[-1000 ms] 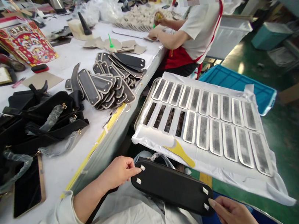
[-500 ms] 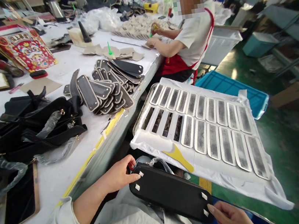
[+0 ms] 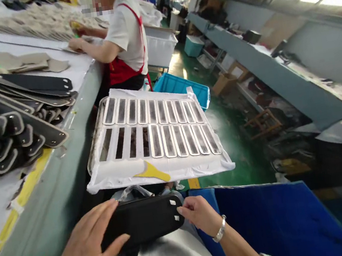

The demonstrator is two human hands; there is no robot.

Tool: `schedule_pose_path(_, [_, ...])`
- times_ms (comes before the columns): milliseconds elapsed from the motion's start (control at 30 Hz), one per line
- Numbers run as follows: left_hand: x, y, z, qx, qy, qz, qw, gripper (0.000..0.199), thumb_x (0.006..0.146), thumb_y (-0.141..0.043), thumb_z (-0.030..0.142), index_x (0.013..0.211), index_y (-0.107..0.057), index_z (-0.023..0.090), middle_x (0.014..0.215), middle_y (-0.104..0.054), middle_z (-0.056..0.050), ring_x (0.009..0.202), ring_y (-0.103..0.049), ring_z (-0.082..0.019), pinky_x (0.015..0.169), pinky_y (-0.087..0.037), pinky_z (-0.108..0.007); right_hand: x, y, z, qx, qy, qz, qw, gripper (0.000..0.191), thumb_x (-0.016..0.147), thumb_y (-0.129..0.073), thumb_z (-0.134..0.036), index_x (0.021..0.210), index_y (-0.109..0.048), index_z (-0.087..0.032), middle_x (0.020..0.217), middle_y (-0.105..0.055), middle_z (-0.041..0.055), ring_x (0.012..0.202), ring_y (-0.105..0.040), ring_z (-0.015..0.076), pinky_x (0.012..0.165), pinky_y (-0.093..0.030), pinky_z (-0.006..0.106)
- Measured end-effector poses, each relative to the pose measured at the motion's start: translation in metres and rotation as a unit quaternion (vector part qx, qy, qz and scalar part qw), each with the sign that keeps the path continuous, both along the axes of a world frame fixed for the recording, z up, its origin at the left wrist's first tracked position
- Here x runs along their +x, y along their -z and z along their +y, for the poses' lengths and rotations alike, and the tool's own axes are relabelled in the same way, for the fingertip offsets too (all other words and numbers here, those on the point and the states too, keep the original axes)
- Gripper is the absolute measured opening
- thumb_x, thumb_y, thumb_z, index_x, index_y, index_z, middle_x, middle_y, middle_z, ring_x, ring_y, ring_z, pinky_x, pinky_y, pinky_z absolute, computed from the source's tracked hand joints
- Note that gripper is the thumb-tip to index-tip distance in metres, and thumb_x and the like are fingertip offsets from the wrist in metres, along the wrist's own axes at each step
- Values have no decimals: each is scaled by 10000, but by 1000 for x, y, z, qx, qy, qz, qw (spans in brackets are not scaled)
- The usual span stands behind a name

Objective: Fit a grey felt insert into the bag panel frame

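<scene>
A black oblong bag base (image 3: 142, 221) with small white tabs at its right end lies across my lap. My left hand (image 3: 86, 250) rests flat over its left end, fingers spread. My right hand (image 3: 199, 214), with a bracelet at the wrist, pinches its right end next to the white tabs. Just beyond the bag base stands a tray (image 3: 95, 134) lined with white sheeting, holding two rows of grey glued strips (image 3: 172, 138) and a yellow scraper (image 3: 152, 172).
A pile of black bottom panels (image 3: 14, 120) lies on the worktable (image 3: 59, 169) at left. A co-worker in a white shirt and red apron (image 3: 123, 37) works further along it. A blue bin (image 3: 266, 220) sits at my right; a blue crate (image 3: 181, 88) stands behind the tray.
My view has swung right, along the aisle. My left hand has moved from pinching the bag base's end to lying flat on it. My right hand still holds the other end.
</scene>
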State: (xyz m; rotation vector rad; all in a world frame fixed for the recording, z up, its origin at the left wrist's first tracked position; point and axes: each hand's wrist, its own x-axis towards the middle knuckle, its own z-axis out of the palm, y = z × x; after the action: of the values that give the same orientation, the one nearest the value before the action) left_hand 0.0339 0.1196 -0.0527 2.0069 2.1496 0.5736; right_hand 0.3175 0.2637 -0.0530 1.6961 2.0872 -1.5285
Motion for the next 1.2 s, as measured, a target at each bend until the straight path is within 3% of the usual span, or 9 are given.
schedule_pose_path(67, [33,-3,20,25,107,50,993,780,731,-586,579,1351,-342,174,1296,-521,-98,1169,-482,-260,1013,-351,-389,2,0,0,3,-2,2,1000,269,773,-516,-364,588,-482,-171,454,-509,-22,390,-389,68,392,-246,189])
schedule_pose_path(133, [63,-1,39,30,177,70,981,863,685,-615,603,1356,-339,137,1294,-531,-110,1165,-485,-262,1017,-332,-386,3,-1,-1,4,-5,6,1000,260,764,-524,-345,578,-492,-167,459,-520,-22,403,-397,68,397,-251,185])
schedule_pose_path(300, [102,7,67,-33,174,67,982,789,655,-636,543,1288,-450,111,1290,-535,-137,1154,-486,-291,1004,-310,-422,8,-5,0,8,1,20,1000,225,737,-549,-313,572,-518,-163,465,-529,-26,426,-419,68,400,-257,178])
schedule_pose_path(500, [109,4,71,-47,180,66,980,682,643,-639,357,1261,-480,115,1225,-571,-144,1091,-507,-295,952,-343,-424,14,-2,0,-7,17,53,998,219,740,-551,-322,592,-546,-160,471,-533,-27,424,-422,69,394,-281,174])
schedule_pose_path(800, [110,7,75,-78,217,62,971,646,660,-591,281,1257,-440,86,1209,-544,-172,1052,-494,-305,894,-376,-448,22,12,-5,-29,38,87,995,229,763,-565,-328,624,-559,-146,477,-529,-30,438,-460,73,412,-303,169])
schedule_pose_path(1033, [110,4,73,-79,214,62,972,606,654,-560,262,1219,-447,75,1181,-551,-172,1059,-499,-306,889,-381,-437,17,-1,-5,-23,29,47,998,236,764,-575,-328,605,-564,-153,472,-535,-32,449,-463,75,462,-323,189])
schedule_pose_path(1200, [116,4,75,-82,191,73,975,533,669,-548,279,1168,-473,109,1134,-575,-159,1003,-526,-302,869,-382,-431,14,-8,-3,50,-7,5,999,246,754,-597,-324,568,-572,-164,486,-521,-32,476,-428,73,490,-278,211])
